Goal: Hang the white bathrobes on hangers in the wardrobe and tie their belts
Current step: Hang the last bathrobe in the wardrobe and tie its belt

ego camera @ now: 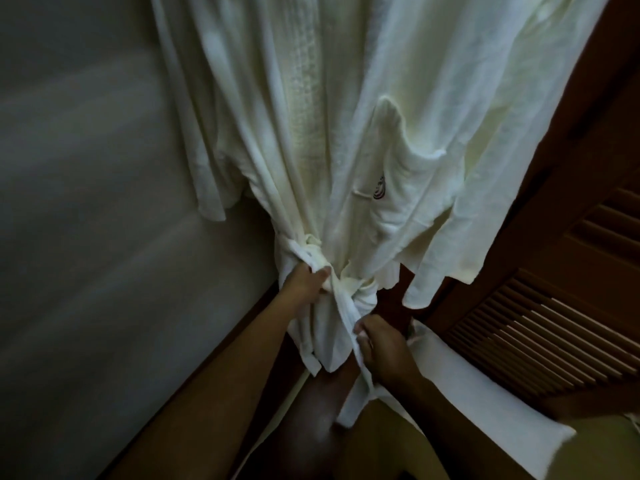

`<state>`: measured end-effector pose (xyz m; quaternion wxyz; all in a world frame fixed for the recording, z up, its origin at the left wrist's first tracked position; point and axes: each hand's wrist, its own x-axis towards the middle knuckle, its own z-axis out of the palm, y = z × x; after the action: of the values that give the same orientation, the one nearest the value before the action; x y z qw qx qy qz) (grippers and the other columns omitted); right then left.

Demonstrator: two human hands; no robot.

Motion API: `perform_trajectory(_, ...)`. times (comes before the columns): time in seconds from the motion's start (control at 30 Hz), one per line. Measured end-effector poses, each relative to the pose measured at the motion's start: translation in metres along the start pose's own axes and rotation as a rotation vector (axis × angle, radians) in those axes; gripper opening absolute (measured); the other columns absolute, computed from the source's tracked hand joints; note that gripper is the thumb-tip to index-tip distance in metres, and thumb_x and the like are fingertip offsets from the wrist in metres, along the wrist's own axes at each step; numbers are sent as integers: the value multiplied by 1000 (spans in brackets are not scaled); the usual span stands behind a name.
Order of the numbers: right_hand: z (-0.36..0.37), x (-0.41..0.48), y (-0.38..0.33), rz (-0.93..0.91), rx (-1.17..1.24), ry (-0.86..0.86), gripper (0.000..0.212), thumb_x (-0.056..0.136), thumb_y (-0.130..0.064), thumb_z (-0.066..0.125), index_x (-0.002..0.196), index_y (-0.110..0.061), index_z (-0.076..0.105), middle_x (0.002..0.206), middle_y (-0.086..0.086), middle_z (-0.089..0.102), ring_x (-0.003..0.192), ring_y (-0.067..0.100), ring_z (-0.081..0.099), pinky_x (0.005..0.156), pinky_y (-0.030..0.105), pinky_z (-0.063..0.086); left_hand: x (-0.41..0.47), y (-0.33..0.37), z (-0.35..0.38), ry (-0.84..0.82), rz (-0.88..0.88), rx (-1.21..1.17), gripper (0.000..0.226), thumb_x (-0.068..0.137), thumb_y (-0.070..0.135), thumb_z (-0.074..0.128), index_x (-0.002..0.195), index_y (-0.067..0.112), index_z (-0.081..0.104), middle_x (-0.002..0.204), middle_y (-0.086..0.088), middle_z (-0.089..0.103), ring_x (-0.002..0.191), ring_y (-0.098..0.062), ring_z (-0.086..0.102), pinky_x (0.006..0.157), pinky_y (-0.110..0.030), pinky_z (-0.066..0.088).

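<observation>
One end of the belt [351, 407] is pinched by the curled fingers of the right hand [382, 351]. A little further, another part of the belt is gripped in the closed fingers of the left hand [306, 280]. Between the two hands a knot [360, 289] is seen at the waist of the white bathrobe [311, 116], which is hung above the fingers. A slatted wooden door [554, 323] is seen to the right of them.
</observation>
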<state>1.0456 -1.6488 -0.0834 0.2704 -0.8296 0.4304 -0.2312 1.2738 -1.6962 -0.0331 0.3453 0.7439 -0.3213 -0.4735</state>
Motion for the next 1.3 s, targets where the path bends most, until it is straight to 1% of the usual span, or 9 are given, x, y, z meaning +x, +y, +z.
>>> perform_trajectory(0.13,-9,15,-11,-1,-12,59,9,91,-20,63,89,-28,66,91,-12,60,88,4,53,82,33,50,-21,-9,-30,49,-21,391,78,81,58,77,140,11,56,130,-13,65,113,-29,66,87,-32,53)
perform_trajectory(0.27,-30,54,-65,-100,49,197,9,94,-13,66,101,-16,71,98,-7,65,93,6,58,83,18,44,-32,-25,-47,325,132,265,72,65,47,91,118,10,57,108,-2,62,98,-20,63,84,-35,55)
perform_trajectory(0.43,-25,109,-74,-68,-155,-132,50,95,-31,67,137,-6,57,134,15,61,123,32,58,104,42,46,-22,-33,-37,137,197,153,42,87,13,75,123,11,55,103,1,58,100,-20,60,72,-21,45)
perform_trajectory(0.7,-6,147,-84,-113,-425,-152,36,99,-38,56,126,-14,50,115,7,65,98,29,66,68,33,42,-43,-18,-39,428,298,2,13,89,16,71,90,9,60,81,1,63,71,-6,57,59,-17,45)
perform_trajectory(0.8,-2,149,-84,-40,-374,-79,33,98,-32,57,124,-14,49,109,9,64,88,33,66,65,34,42,-60,-33,-19,332,292,35,16,95,20,69,97,15,54,83,9,59,72,2,57,64,-12,44)
perform_trajectory(0.97,-1,135,-73,-48,-417,-93,34,101,-28,56,130,-13,48,112,10,66,93,30,67,71,34,41,-48,-103,-24,35,217,465,7,98,16,59,101,13,65,100,-2,69,92,-20,66,80,-27,48)
perform_trajectory(1.1,-15,108,-80,-120,-153,-7,34,100,-29,62,127,-9,62,116,9,68,104,25,65,84,31,44,-46,-65,-48,195,165,160,10,92,21,63,97,29,65,96,5,70,91,-14,67,74,-25,50)
perform_trajectory(1.2,-36,81,-90,81,28,233,12,97,-32,66,100,-21,69,90,-8,69,81,3,63,71,17,45,-47,-23,-62,390,169,8,24,92,27,67,115,24,58,101,8,65,87,-5,61,65,-19,42)
perform_trajectory(1.3,-57,64,-82,437,233,377,17,91,-34,72,93,-23,59,85,-10,64,79,4,63,70,24,50,-44,15,-76,512,228,-70,40,92,37,71,125,24,52,105,10,60,82,3,55,63,-13,38)
